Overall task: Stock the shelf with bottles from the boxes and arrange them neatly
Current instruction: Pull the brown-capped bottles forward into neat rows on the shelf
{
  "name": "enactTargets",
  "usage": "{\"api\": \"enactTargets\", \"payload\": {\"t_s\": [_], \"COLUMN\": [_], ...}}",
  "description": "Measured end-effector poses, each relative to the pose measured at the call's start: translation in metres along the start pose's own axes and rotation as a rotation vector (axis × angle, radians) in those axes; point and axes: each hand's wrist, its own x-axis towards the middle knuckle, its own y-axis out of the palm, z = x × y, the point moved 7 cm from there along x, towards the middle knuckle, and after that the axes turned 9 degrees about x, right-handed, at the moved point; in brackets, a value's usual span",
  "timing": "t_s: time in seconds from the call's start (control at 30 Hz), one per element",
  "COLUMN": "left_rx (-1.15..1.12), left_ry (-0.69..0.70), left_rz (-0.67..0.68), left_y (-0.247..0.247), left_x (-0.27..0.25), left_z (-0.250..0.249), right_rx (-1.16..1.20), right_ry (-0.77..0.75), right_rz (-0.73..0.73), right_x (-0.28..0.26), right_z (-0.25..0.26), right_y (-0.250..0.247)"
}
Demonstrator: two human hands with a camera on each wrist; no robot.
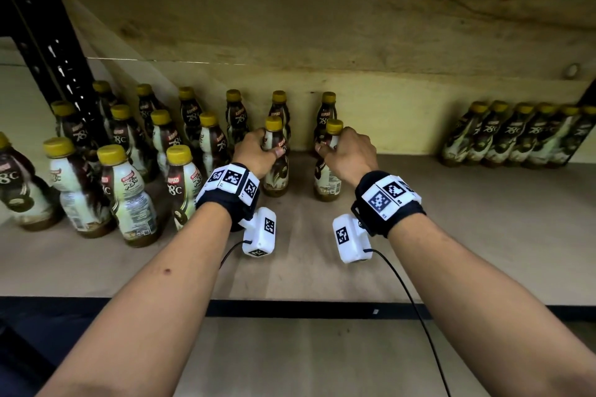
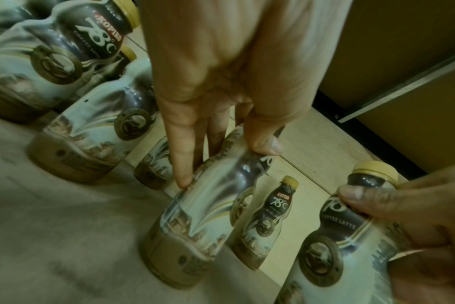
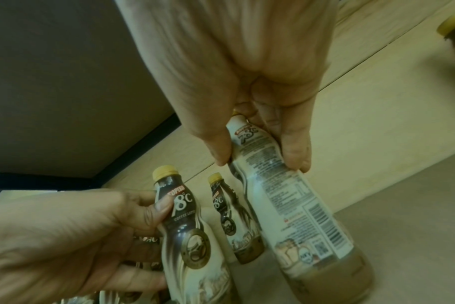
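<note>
**Both hands on coffee bottles at the middle of the shelf**

The person reaches into a pale wooden shelf [image 1: 451,235] with both forearms stretched out. The left hand [image 1: 254,151] is curled round the upper body of a yellow-capped plastic coffee latte bottle with a brown-and-cream label [image 1: 275,164], thumb on one side and fingers [image 2: 181,164] on the other; the bottle's base sits on the shelf board. The right hand [image 1: 350,155] is wrapped in the same way round the neck and shoulder of a second yellow-capped coffee bottle, its printed back label turned toward the person [image 1: 329,171], which also stands on the board just to the right of the first. The two held bottles are near each other but apart.

Directly behind them, against the plywood back panel [image 1: 322,42], stand more bottles of the same kind. To the left is a cluster of identical yellow-capped bottles in several rows [image 1: 129,155], reaching from the back panel toward the near edge. Well apart at the far right, a tight row of the same bottles [image 1: 516,135] lines the back panel. A black perforated metal upright [image 1: 48,42] rises at the far left. Each wrist wears a black band with white marker tiles and a small white camera box [image 1: 259,232] with a thin black cable.
</note>
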Motion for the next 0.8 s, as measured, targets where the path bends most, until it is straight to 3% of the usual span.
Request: {"api": "enactTargets", "payload": {"t_s": [0.27,0.37,0.5,0.67,0.8], "left_rx": [-0.013,0.06,0.152,0.163,0.157], "left_ry": [-0.035,0.029,0.22,0.416,0.482], "left_rz": [0.056,-0.037,-0.194,-0.181,-0.032], "left_y": [0.001,-0.013,-0.026,0.018,0.091], "left_x": [0.002,-0.003,-0.009,-0.009,0.002], "left_z": [-0.002,-0.027,-0.091,-0.176,-0.222], "right_rx": [0.095,0.182,0.314,0.442,0.435], "right_ry": [0.012,0.02,0.038,0.137,0.158], "right_rz": [0.066,0.113,0.057,-0.061,-0.172], "right_x": [-0.002,0.001,0.014,0.032,0.041], "right_z": [-0.004,-0.006,-0.024,-0.083,-0.145], "right_y": [-0.002,-0.015,-0.051,-0.117,-0.177]}}
